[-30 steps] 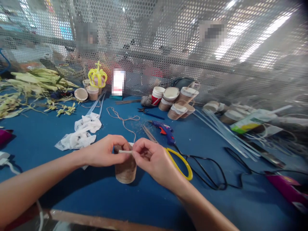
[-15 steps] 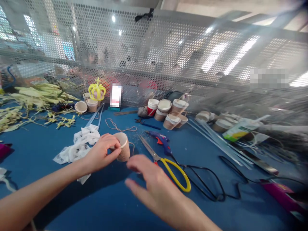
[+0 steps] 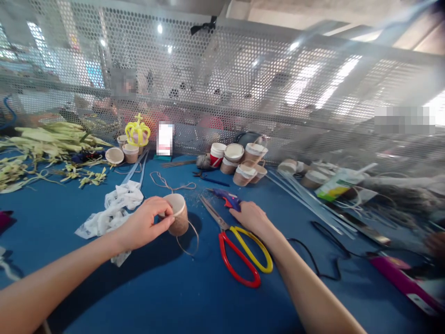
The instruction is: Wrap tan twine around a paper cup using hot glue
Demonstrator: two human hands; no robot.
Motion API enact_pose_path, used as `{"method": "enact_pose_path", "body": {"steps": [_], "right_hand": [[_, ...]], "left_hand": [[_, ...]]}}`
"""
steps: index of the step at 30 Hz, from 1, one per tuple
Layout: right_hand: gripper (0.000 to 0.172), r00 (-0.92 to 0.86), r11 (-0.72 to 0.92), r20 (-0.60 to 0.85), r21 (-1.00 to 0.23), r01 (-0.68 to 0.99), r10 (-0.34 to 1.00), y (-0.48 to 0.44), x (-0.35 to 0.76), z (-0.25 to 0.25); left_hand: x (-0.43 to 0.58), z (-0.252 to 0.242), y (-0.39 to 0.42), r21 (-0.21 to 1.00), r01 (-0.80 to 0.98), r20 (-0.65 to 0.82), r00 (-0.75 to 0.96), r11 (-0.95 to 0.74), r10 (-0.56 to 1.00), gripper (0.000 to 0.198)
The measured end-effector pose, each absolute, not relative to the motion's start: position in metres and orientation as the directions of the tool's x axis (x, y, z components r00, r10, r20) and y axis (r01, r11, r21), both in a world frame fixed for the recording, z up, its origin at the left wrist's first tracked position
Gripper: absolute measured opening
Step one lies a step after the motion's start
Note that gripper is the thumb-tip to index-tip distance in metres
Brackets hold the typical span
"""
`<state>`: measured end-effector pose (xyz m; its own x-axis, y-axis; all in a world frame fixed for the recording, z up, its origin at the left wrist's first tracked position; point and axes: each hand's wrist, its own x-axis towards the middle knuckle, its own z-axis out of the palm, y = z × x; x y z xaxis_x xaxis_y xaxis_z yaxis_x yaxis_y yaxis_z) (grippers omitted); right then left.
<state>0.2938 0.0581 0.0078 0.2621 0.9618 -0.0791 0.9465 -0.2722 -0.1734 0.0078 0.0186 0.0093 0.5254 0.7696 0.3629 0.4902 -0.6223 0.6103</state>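
My left hand (image 3: pixel 148 223) is closed on the rim of a paper cup (image 3: pixel 180 222) with a brown wrapped side, thumb outside and fingers at its mouth. A thin loop of twine (image 3: pixel 198 241) hangs from the cup onto the blue table. Over to the right, my right hand (image 3: pixel 252 217) is closed round the handle end of a blue and red hot glue gun (image 3: pixel 225 197), which lies on the table; my fingertips are partly hidden. Scissors (image 3: pixel 222 225) with one red and one yellow handle lie between my hands, close to my right wrist.
Crumpled white cloth (image 3: pixel 125 197) lies beside my left forearm. Several wrapped cups (image 3: pixel 245 174) stand at the back near a mesh screen (image 3: pixel 194 106). Clear sticks (image 3: pixel 306 199) and a black cord (image 3: pixel 330 273) lie right. A yellow crown (image 3: pixel 138 132) and pale husks (image 3: pixel 52 137) are left.
My right hand has moved away from the cup, right and forward over the scissors, and has taken hold of the glue gun. My left hand still holds the cup; the twine loop has shifted.
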Motion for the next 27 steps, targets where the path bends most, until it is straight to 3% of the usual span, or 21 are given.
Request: {"method": "enact_pose_path", "body": {"steps": [6,11,14,18,22,27], "right_hand": [[0.029,0.330,-0.336,-0.076,-0.331,0.882,0.941,0.062,0.293,0.002],[0.035,0.270,-0.153,0.105,-0.606,0.780,0.957,0.039,0.277,0.030],[0.020,0.167,-0.023,0.123,-0.733,0.680,0.978,0.012,0.261,0.048],[0.024,-0.026,0.134,0.138,-0.870,0.475,0.990,-0.020,0.242,0.053],[0.025,-0.075,0.104,0.081,-0.913,0.394,0.994,-0.035,0.229,0.040],[0.022,-0.044,0.004,-0.015,-0.915,0.403,0.999,-0.038,0.225,0.029]], "left_hand": [[0.007,0.021,0.023,0.533,0.560,0.265,0.602,-0.635,0.753,0.017],[0.006,0.032,0.024,0.475,0.609,0.176,0.641,-0.635,0.747,0.017],[0.004,0.029,0.025,0.558,0.578,0.191,0.609,-0.596,0.770,0.019],[0.005,0.015,0.021,0.785,0.399,0.201,0.559,-0.474,0.804,0.021],[0.006,0.001,0.017,0.873,0.318,0.166,0.522,-0.371,0.837,0.022],[0.005,-0.003,0.014,0.885,0.310,0.177,0.467,-0.348,0.866,0.020]]}}
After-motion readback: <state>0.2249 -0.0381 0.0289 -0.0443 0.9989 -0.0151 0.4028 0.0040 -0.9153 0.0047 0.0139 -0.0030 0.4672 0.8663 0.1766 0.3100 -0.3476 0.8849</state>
